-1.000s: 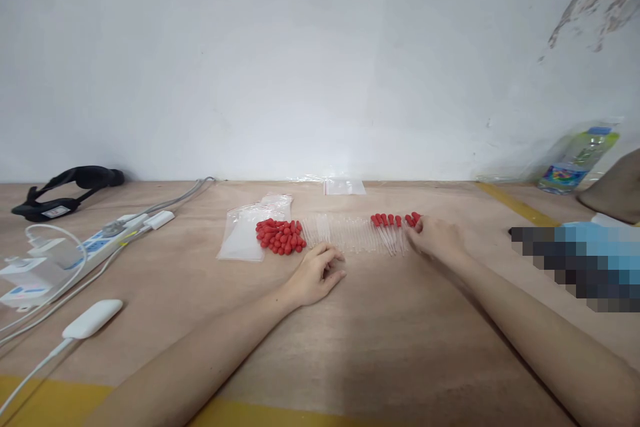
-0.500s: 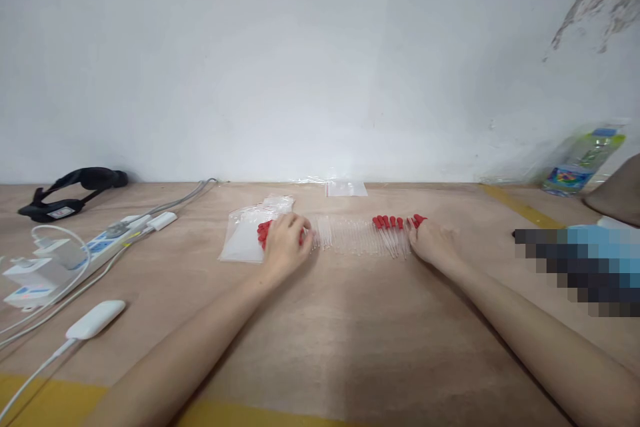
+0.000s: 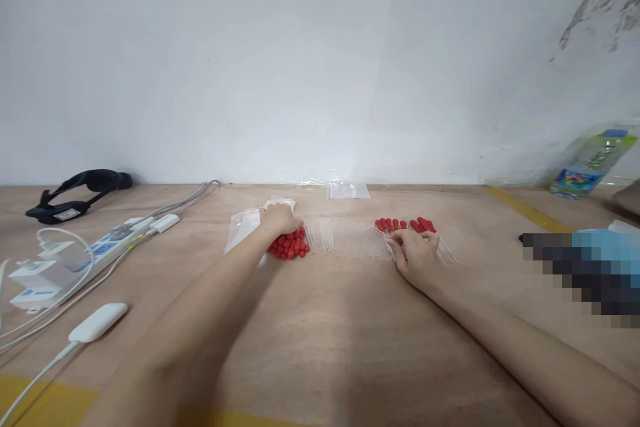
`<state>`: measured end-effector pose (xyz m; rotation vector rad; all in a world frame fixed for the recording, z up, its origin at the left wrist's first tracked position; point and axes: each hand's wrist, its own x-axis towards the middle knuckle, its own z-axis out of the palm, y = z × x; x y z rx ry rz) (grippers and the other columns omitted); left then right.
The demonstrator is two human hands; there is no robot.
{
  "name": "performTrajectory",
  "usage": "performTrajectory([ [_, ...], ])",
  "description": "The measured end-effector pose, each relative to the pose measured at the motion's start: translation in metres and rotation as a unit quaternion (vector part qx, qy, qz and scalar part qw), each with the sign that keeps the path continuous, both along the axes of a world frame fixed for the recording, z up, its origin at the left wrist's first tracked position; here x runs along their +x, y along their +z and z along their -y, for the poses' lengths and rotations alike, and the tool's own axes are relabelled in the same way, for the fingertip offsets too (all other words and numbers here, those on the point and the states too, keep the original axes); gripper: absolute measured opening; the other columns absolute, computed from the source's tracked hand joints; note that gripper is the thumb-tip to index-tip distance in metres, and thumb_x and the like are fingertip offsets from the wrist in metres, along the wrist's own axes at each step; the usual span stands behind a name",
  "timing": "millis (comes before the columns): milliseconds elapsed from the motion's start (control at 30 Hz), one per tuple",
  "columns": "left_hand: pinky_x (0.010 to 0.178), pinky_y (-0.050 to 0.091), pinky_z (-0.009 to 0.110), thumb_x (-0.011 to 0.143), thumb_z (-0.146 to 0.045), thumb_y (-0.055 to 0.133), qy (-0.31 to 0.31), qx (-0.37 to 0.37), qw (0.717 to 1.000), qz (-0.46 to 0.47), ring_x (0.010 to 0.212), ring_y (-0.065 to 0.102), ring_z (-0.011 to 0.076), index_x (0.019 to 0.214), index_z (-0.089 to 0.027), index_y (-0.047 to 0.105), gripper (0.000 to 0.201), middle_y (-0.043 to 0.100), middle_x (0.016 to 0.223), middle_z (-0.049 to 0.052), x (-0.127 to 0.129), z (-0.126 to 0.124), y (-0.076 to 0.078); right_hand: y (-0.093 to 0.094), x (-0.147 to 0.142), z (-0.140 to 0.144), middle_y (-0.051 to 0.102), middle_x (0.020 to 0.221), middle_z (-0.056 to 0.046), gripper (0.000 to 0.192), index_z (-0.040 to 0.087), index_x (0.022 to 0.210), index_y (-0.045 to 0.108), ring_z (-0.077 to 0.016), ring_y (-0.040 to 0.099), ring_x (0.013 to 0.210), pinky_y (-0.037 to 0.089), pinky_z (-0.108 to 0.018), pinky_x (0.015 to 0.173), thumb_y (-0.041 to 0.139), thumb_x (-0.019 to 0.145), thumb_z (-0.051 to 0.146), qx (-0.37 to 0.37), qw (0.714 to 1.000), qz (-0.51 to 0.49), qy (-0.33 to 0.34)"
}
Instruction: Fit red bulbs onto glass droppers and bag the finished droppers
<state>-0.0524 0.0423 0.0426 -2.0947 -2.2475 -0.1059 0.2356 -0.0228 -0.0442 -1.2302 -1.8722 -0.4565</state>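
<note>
A pile of small red rubber bulbs [image 3: 290, 245] lies on the wooden table beside a row of clear glass dropper tubes [image 3: 345, 238]. My left hand [image 3: 280, 218] rests on the far side of the red pile, fingers curled down into it. To the right lie finished droppers with red bulbs [image 3: 407, 224]. My right hand [image 3: 417, 255] sits at the near end of these, fingers pinched on a thin clear tube. Clear plastic bags [image 3: 243, 230] lie under and left of my left hand.
A power strip [image 3: 103, 245] with plugs and cables, a white adapter [image 3: 99, 322] and a black strap [image 3: 77, 190] occupy the left. A small clear bag [image 3: 349, 190] lies by the wall. A bottle in plastic [image 3: 590, 162] and a blurred blue patch [image 3: 590, 267] are at the right.
My left hand moved from the table's middle to the red bulb pile and now reaches over its far side. My right hand drew back from the finished droppers' bulbs toward me, pinching a tube.
</note>
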Motion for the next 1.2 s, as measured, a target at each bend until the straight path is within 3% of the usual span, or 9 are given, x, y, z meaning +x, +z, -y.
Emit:
performTrajectory([
  [267, 0.085, 0.035, 0.043, 0.059, -0.033, 0.063, 0.045, -0.057, 0.997, 0.01, 0.1, 0.052, 0.0321, 0.086, -0.015, 0.062, 0.032, 0.064, 0.092, 0.015, 0.004, -0.02, -0.004, -0.002, 0.003, -0.003, 0.064, 0.069, -0.001, 0.014, 0.017, 0.079, 0.052, -0.0129, 0.056, 0.062, 0.021, -0.032, 0.075, 0.041, 0.083, 0.024, -0.019, 1.0, -0.019, 0.008],
  [500, 0.07, 0.045, 0.031, 0.067, -0.035, 0.058, 0.032, -0.089, 0.994, 0.055, 0.088, 0.059, 0.0268, 0.081, -0.014, 0.063, 0.026, 0.065, 0.088, 0.013, -0.005, -0.011, 0.004, -0.006, 0.003, -0.005, 0.067, 0.078, -0.005, 0.023, 0.015, 0.093, 0.055, -0.0143, 0.058, 0.066, 0.022, -0.032, 0.074, 0.039, 0.084, 0.027, -0.004, 1.0, -0.009, -0.007],
  [667, 0.079, 0.042, 0.033, 0.072, -0.037, 0.053, 0.019, -0.086, 0.994, 0.069, 0.092, 0.058, 0.0253, 0.083, -0.017, 0.063, 0.025, 0.066, 0.091, 0.009, -0.004, -0.007, 0.002, -0.005, 0.003, -0.004, 0.067, 0.081, -0.004, 0.022, 0.016, 0.092, 0.058, -0.0136, 0.058, 0.07, 0.022, -0.031, 0.074, 0.039, 0.084, 0.026, 0.001, 1.0, -0.002, -0.01],
  [800, 0.089, 0.032, 0.044, 0.073, -0.036, 0.053, 0.026, -0.076, 0.994, 0.069, 0.095, 0.056, 0.0276, 0.078, -0.018, 0.063, 0.021, 0.066, 0.089, 0.009, 0.001, -0.009, -0.001, -0.003, 0.003, -0.003, 0.067, 0.079, -0.004, 0.021, 0.016, 0.088, 0.059, -0.0134, 0.058, 0.07, 0.021, -0.031, 0.074, 0.04, 0.083, 0.024, -0.007, 1.0, -0.001, -0.006],
  [967, 0.09, 0.029, 0.047, 0.072, -0.032, 0.054, 0.028, -0.042, 0.995, 0.081, 0.094, 0.056, 0.0291, 0.072, -0.017, 0.06, 0.016, 0.066, 0.088, 0.01, 0.001, -0.009, 0.001, -0.005, 0.004, -0.004, 0.067, 0.079, -0.004, 0.02, 0.016, 0.088, 0.059, -0.0135, 0.057, 0.07, 0.021, -0.032, 0.075, 0.042, 0.082, 0.024, -0.014, 1.0, -0.001, -0.006],
  [1100, 0.08, 0.039, 0.04, 0.076, -0.031, 0.05, 0.012, 0.003, 0.993, 0.116, 0.086, 0.059, 0.0259, 0.074, -0.016, 0.057, 0.017, 0.066, 0.08, 0.01, -0.003, -0.005, 0.012, -0.005, 0.004, -0.004, 0.066, 0.076, -0.003, 0.02, 0.017, 0.089, 0.06, -0.014, 0.057, 0.07, 0.022, -0.033, 0.075, 0.043, 0.083, 0.024, -0.024, 1.0, -0.008, -0.009],
  [1200, 0.07, 0.043, 0.029, 0.084, -0.033, 0.039, -0.019, 0.051, 0.987, 0.153, 0.078, 0.06, 0.0188, 0.088, -0.016, 0.052, 0.022, 0.065, 0.08, 0.007, -0.001, 0.008, 0.017, -0.005, 0.004, -0.004, 0.064, 0.078, -0.003, 0.018, 0.017, 0.085, 0.058, -0.0144, 0.056, 0.072, 0.024, -0.033, 0.075, 0.041, 0.083, 0.022, -0.029, 0.999, -0.023, 0.009],
])
